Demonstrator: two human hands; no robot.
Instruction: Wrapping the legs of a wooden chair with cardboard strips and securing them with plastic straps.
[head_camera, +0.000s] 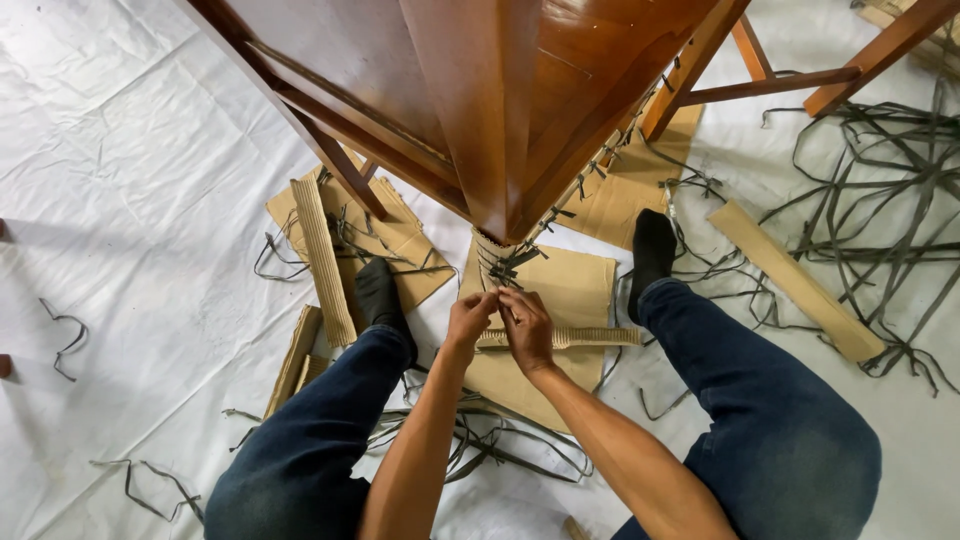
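Note:
A dark polished wooden table (480, 100) stands over me; its nearest leg ends in a foot wrapped in corrugated cardboard (490, 258) bound with grey plastic straps. My left hand (470, 318) and my right hand (524, 325) meet just below that wrapped foot, fingers pinched together on a strap end there. A folded cardboard strip (585, 338) lies flat right beside my right hand. My legs in blue jeans and black socks stretch out on either side.
Flat cardboard sheets (575, 290) lie under the leg. A ribbed cardboard strip (322, 258) rests at left, a long one (795, 280) at right. Loose grey straps (880, 200) tangle at right and near my knees. White sheeting (140, 200) covers the floor.

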